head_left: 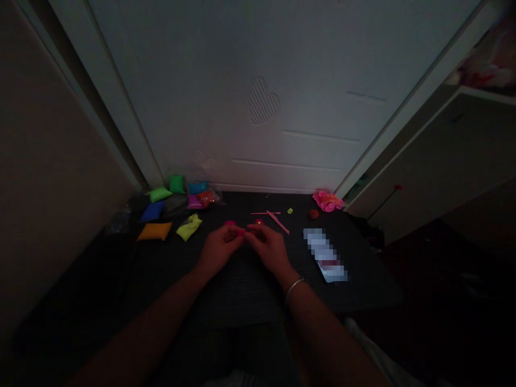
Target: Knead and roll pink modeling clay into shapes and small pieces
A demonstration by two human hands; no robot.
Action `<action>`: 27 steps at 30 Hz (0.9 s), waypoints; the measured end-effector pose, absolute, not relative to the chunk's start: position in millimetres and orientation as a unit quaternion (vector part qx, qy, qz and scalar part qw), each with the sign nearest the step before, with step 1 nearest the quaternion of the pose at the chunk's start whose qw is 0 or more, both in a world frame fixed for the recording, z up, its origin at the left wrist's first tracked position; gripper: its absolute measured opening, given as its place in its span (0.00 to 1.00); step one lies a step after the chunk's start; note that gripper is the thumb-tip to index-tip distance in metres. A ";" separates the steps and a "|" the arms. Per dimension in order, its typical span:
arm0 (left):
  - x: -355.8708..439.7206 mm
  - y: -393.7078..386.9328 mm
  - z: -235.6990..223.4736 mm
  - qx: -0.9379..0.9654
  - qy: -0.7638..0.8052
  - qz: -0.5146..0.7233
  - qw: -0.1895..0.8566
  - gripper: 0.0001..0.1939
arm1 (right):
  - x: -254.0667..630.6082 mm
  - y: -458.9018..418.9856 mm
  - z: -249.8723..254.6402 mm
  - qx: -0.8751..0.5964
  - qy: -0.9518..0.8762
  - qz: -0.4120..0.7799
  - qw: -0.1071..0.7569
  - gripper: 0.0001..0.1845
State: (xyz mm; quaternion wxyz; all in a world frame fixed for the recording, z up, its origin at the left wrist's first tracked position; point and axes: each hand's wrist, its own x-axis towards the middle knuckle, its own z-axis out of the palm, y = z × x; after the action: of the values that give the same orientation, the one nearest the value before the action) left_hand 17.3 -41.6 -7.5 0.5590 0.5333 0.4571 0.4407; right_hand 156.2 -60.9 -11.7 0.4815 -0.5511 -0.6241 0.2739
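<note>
Left hand [219, 246] and right hand [267, 246] meet above the worktop [237, 298], each grip clamped on what looks like one pink piece [241, 233]

Behind the dark counter [237, 303] there was a white panel [310, 70], which was decorated with a larger striped heart [263, 103] and a smaller striped heart [204, 161]. On the counter's right part lay a bright flat object [322, 250], blurred into squares. Farther right, a thin slanted stick [382, 204] with a red end was visible before pale furniture [455, 145].
</note>
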 end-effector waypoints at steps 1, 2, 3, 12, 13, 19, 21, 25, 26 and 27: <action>17.2 -41.7 -7.1 0.530 0.458 0.438 0.564 0.13 | 156.1 -61.0 -11.5 -0.551 -0.630 0.272 0.475 0.10; 17.1 -41.9 -6.7 0.526 0.460 0.435 0.568 0.13 | 156.1 -61.1 -11.5 -0.552 -0.636 0.268 0.468 0.09; 16.8 -42.1 -6.3 0.524 0.463 0.431 0.570 0.14 | 156.1 -61.1 -11.6 -0.554 -0.641 0.263 0.462 0.09; 14.3 -40.1 -7.9 0.527 0.451 0.434 0.574 0.16 | 156.3 -58.1 -15.9 -0.553 -0.604 0.340 0.462 0.12; 14.5 -40.2 -7.8 0.527 0.448 0.436 0.576 0.16 | 156.5 -58.1 -15.6 -0.556 -0.606 0.331 0.462 0.12; 16.3 -42.1 -4.4 0.500 0.445 0.428 0.607 0.18 | 157.1 -57.4 -17.2 -0.564 -0.588 0.309 0.491 0.13; 15.6 -41.6 -4.8 0.510 0.454 0.429 0.592 0.17 | 156.9 -56.8 -18.7 -0.561 -0.584 0.321 0.491 0.14; 13.3 -39.7 -8.4 0.560 0.461 0.424 0.542 0.17 | 156.5 -56.2 -19.6 -0.540 -0.604 0.316 0.493 0.12; 13.1 -39.3 -9.2 0.567 0.458 0.422 0.539 0.18 | 156.6 -56.4 -19.4 -0.536 -0.611 0.312 0.492 0.10; 13.0 -39.0 -9.8 0.567 0.457 0.422 0.540 0.18 | 156.6 -56.6 -19.1 -0.535 -0.616 0.309 0.489 0.09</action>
State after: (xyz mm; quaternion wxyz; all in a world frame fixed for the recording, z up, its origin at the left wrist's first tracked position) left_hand 13.0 -39.0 -9.8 0.5396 0.5675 0.4569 0.4219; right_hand 156.6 -56.6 -19.1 0.4893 -0.5346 -0.6157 0.3093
